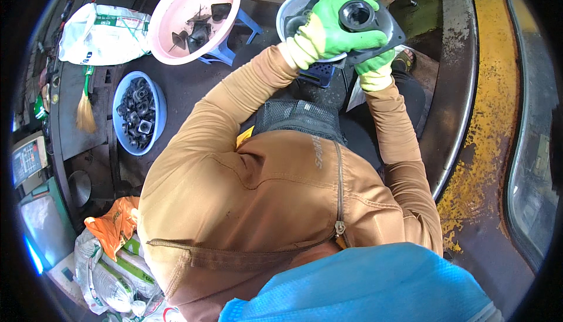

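A black rubber or plastic part (357,16) with a round hollow collar and a flat squarish flange is held up in both my green-gloved hands. My left hand (328,26) wraps round the collar, its fingers curled over the top and below. Under the flange, my right hand (375,65) grips from beneath, its fingers partly hidden by the part. Behind my left hand stands a pale basin (285,7) with more dark pieces in it, mostly covered by the glove.
A pink basin (161,23) with several black pieces rests on a blue stool (226,49). Lower left, a blue tub (121,128) holds many small black parts. White sacks (105,32), a straw brush (85,111) and an orange bag (114,222) lie leftward. A worn yellow machine (489,87) borders the right.
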A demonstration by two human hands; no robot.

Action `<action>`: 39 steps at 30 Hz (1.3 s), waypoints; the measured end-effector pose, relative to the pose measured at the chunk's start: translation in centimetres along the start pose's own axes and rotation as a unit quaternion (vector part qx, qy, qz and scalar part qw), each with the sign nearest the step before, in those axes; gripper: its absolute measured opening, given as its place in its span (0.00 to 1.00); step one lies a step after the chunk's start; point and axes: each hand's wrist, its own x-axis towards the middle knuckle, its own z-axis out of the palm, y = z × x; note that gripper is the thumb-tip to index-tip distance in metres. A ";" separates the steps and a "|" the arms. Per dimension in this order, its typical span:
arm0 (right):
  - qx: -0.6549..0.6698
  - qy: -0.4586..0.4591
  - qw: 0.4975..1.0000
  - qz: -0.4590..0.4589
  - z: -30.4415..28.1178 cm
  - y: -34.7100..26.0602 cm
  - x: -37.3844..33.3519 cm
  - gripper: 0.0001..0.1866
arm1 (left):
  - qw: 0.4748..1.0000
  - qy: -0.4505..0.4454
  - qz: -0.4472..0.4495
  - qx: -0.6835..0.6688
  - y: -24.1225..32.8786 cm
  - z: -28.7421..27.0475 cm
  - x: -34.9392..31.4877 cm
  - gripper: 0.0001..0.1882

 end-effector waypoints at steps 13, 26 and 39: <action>-0.069 -0.024 0.996 0.040 -0.9 -1.9 -0.4 0.20 | 0.996 -0.026 0.034 -0.083 0.3 0.4 -0.8 0.25; 0.066 -0.244 0.958 0.135 -2.4 -1.2 -3.7 0.29 | 0.844 -0.398 -0.028 -0.358 0.3 -1.8 1.1 0.26; -0.061 -0.061 0.996 -0.011 -1.5 0.6 -0.3 0.28 | 0.995 -0.042 0.000 -0.090 1.3 -1.4 1.2 0.31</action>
